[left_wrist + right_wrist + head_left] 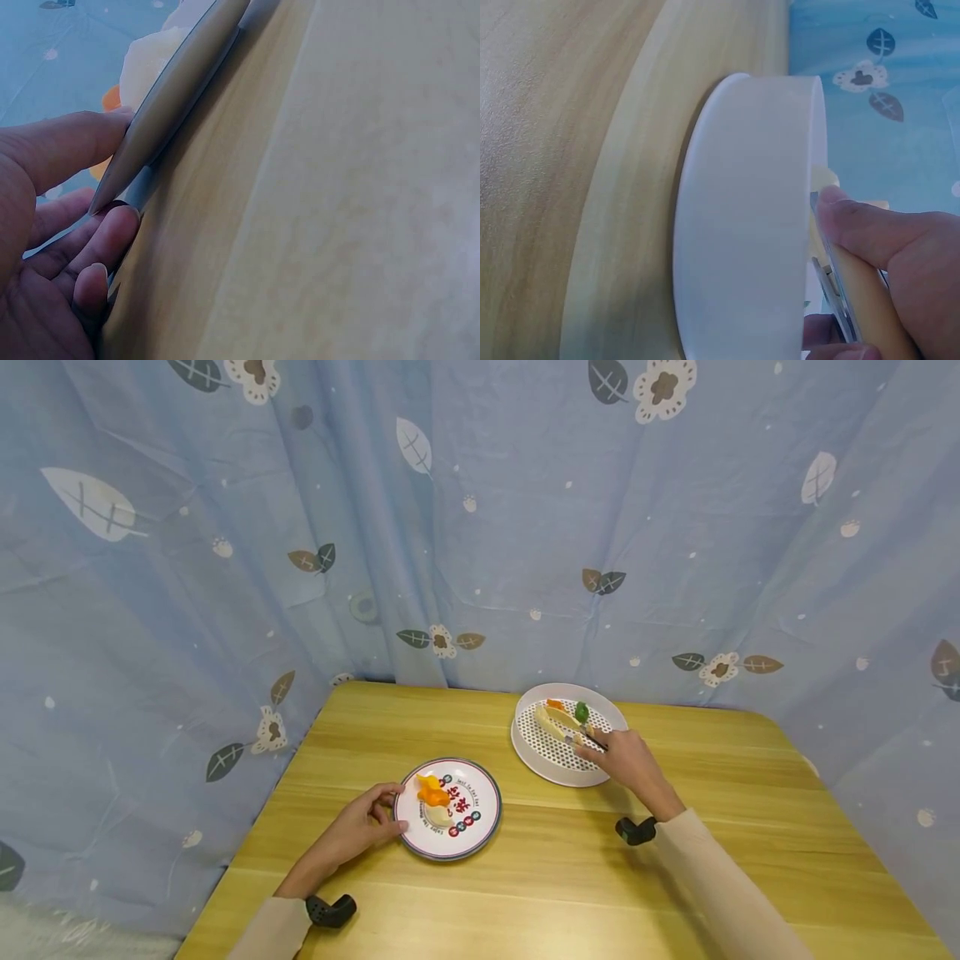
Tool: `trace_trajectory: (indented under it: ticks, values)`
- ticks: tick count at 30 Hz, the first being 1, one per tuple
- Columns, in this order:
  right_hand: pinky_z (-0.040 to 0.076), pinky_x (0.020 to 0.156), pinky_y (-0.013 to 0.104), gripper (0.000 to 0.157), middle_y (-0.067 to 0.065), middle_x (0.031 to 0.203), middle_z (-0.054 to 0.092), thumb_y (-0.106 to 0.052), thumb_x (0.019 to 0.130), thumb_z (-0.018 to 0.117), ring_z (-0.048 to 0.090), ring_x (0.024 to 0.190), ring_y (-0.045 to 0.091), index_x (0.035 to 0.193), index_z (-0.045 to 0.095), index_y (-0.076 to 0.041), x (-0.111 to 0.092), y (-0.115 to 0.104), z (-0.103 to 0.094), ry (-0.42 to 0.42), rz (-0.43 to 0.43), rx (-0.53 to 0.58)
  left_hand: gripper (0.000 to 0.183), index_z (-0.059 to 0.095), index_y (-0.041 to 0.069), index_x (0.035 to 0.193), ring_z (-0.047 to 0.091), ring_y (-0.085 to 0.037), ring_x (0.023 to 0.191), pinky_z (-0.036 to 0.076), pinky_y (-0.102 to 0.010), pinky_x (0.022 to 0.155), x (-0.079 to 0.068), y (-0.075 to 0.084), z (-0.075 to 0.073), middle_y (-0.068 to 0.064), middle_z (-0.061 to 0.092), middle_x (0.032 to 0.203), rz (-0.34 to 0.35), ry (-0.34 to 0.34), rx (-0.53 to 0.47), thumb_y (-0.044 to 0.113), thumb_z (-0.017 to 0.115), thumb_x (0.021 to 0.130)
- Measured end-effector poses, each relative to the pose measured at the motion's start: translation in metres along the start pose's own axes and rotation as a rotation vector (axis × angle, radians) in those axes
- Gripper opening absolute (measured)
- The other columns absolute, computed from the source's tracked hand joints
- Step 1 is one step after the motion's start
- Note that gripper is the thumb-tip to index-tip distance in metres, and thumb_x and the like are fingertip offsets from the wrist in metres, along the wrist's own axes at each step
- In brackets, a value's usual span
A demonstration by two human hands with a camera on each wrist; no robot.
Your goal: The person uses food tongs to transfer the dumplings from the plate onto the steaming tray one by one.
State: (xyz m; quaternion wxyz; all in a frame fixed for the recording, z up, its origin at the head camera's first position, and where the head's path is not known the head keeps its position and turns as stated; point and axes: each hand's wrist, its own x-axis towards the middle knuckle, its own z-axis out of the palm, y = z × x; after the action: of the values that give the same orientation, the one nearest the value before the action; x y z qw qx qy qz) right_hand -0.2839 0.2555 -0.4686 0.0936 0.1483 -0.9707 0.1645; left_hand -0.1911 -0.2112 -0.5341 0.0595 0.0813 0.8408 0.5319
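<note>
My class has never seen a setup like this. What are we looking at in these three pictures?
There is no robot here: a person works bare-handed. The wide picture comes from a head-worn camera; one close-up comes from the left wrist camera, the other from the right wrist camera, so the table looks tipped in them. On it are a round printed plate bearing orange-yellow pieces and a whitish piece, and a white perforated tray with green and orange bits. The left hand pinches the plate's rim. The right hand holds tongs over the tray.
</note>
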Motion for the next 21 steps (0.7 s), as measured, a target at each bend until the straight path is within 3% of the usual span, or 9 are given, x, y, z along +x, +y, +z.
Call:
trace_trajectory:
  ticks: [6, 11, 18, 21]
  values:
    - [0.052, 0.073, 0.048, 0.061, 0.026, 0.099, 0.072, -0.046, 0.095, 0.073, 0.059, 0.075, 0.026, 0.136, 0.065, -0.002, 0.0, 0.0, 0.003, -0.029, 0.035, -0.01, 0.057, 0.055, 0.003, 0.142, 0.053, -0.025, 0.085, 0.043, -0.025, 0.068, -0.003, 0.009, 0.001, -0.015, 0.059, 0.118, -0.01, 0.0, 0.006, 0.007, 0.079, 0.091]
    - [0.048, 0.067, 0.042, 0.062, 0.018, 0.081, 0.069, -0.044, 0.094, 0.074, 0.054, 0.07, 0.024, 0.134, 0.066, 0.002, 0.001, 0.0, 0.004, -0.031, 0.053, -0.011, 0.058, 0.055, 0.004, 0.142, 0.053, -0.025, 0.085, 0.043, -0.025, 0.066, -0.002, 0.007, 0.001, -0.015, 0.058, 0.118, 0.0, -0.008, -0.011, 0.008, 0.08, 0.09]
    - [0.041, 0.06, 0.036, 0.064, 0.003, 0.058, 0.051, -0.046, 0.093, 0.075, 0.049, 0.063, 0.022, 0.137, 0.064, 0.001, -0.003, -0.002, 0.004, -0.007, 0.057, 0.002, 0.06, 0.057, 0.011, 0.142, 0.054, -0.023, 0.086, 0.044, -0.027, 0.069, 0.0, 0.001, -0.003, -0.01, 0.059, 0.119, -0.026, -0.026, -0.04, 0.019, 0.084, 0.089]
    - [0.044, 0.061, 0.039, 0.064, 0.006, 0.061, 0.057, -0.046, 0.093, 0.075, 0.051, 0.064, 0.024, 0.137, 0.064, -0.001, -0.004, -0.002, 0.003, 0.022, 0.044, 0.013, 0.059, 0.056, 0.007, 0.142, 0.054, -0.025, 0.086, 0.043, -0.027, 0.069, -0.006, 0.016, -0.003, -0.014, 0.059, 0.119, -0.022, -0.02, -0.038, 0.013, 0.082, 0.09]
